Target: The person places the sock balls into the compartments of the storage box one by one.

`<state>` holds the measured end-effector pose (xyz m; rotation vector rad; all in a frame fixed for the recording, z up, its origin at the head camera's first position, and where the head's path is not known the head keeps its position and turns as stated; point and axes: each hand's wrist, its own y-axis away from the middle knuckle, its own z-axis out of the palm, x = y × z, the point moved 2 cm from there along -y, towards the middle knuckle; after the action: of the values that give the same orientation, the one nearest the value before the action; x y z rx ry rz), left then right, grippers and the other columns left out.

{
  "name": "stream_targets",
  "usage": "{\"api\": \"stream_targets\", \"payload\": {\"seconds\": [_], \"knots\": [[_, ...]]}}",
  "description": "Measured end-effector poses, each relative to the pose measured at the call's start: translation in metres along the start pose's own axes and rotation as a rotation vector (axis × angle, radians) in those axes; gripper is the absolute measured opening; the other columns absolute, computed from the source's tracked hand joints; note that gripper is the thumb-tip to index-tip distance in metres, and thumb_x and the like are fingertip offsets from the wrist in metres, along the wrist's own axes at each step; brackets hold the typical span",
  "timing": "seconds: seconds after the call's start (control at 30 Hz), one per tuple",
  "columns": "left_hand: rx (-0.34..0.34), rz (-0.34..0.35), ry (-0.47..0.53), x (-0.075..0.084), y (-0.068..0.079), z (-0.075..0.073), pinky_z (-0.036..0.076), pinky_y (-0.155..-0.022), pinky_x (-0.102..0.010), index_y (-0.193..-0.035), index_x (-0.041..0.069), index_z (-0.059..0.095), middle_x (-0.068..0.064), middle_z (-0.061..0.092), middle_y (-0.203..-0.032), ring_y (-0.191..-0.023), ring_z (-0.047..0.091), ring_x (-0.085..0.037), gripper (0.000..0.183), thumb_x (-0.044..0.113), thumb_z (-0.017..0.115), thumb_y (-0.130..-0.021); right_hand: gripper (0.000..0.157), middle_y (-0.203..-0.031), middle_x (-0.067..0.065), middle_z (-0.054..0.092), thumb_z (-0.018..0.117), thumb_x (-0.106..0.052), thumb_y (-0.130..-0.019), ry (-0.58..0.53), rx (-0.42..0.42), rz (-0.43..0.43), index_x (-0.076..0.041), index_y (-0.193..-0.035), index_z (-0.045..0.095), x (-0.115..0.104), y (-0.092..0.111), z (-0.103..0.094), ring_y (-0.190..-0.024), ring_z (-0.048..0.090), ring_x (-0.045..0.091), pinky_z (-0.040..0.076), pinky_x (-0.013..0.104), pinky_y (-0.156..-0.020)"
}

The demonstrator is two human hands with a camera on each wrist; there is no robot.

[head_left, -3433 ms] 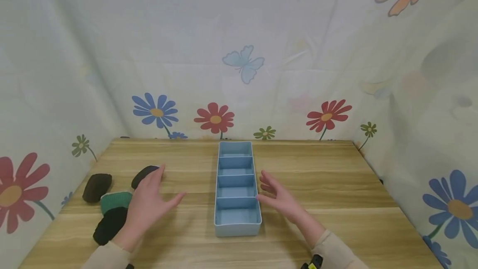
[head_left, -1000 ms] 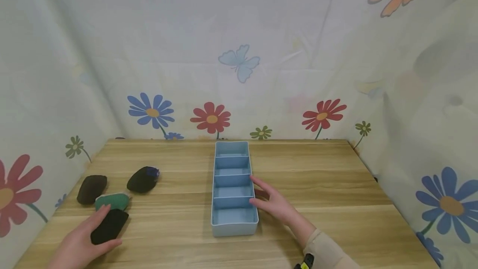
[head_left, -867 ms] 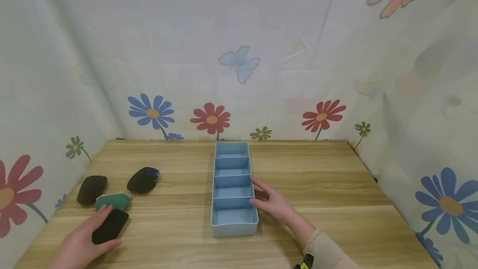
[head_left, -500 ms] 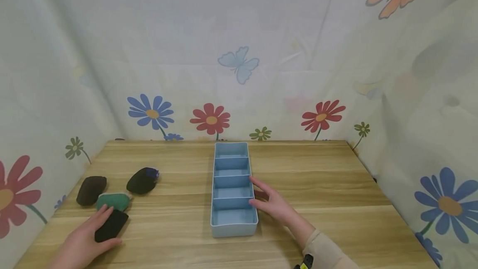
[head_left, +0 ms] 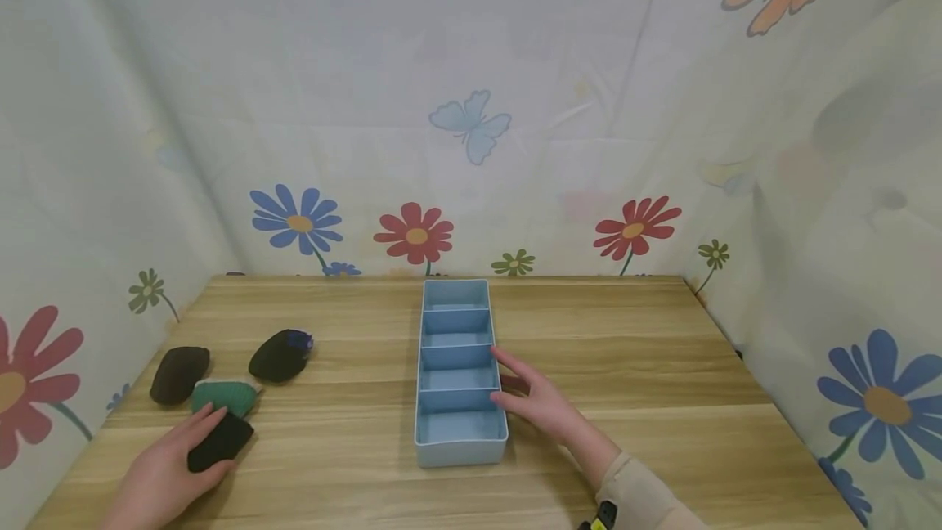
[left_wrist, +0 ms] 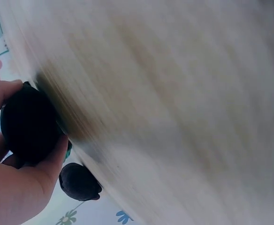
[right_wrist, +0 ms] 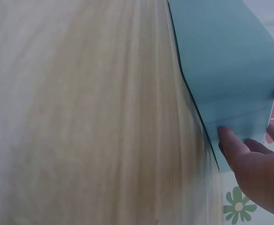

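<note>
On the table's left side, my left hand (head_left: 163, 464) grips a black rolled-up sock bundle (head_left: 219, 442), thumb on its near side and fingers over the far side. In the left wrist view the same black bundle (left_wrist: 30, 124) sits between thumb and fingers. Touching or nearly touching it is a green ribbed sock bundle (head_left: 224, 396). My right hand (head_left: 548, 403) rests its fingertips and thumb against the right side of a light blue divided box (head_left: 462, 455). In the right wrist view, straight fingers touch the box's wall (right_wrist: 231, 70). Nothing is visible in its compartments.
A dark brown-black bundle (head_left: 180, 375) lies at the far left. Another black bundle with a blue patch (head_left: 281, 356) lies nearer the box. The wood-grain table (head_left: 625, 334) meets a flowered curtain (head_left: 353, 145) at the back and sides.
My left hand has come down leftward from above the table to the front black bundle, and its thumb has closed in on it. My right hand has moved in to touch the box.
</note>
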<state>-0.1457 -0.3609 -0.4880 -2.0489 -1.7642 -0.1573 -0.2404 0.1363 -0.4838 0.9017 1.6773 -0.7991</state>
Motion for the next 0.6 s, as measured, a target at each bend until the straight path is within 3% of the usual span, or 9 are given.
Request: {"api": "stream_targets", "payload": {"seconds": [0.33, 0.6], "knots": [[0.070, -0.017, 0.019, 0.003, 0.000, -0.003, 0.044, -0.084, -0.063, -0.126, -0.004, 0.061, -0.033, 0.057, -0.126, -0.110, 0.053, -0.055, 0.066, 0.019, 0.087, -0.070, 0.070, -0.159, 0.020, 0.027, 0.066, -0.012, -0.096, 0.010, 0.004, -0.003, -0.005, -0.155, 0.030, 0.000, 0.001, 0.000, -0.134, 0.040, 0.048, 0.034, 0.055, -0.110], [0.069, -0.025, 0.042, 0.013, -0.006, -0.004, 0.044, -0.084, -0.063, -0.127, -0.002, 0.062, -0.030, 0.058, -0.127, -0.112, 0.053, -0.054, 0.066, 0.020, 0.087, -0.070, 0.069, -0.158, 0.021, 0.027, 0.066, -0.011, -0.096, 0.019, 0.010, -0.014, -0.003, -0.155, 0.030, 0.000, 0.000, 0.001, -0.133, 0.042, 0.048, 0.034, 0.055, -0.110]]}}
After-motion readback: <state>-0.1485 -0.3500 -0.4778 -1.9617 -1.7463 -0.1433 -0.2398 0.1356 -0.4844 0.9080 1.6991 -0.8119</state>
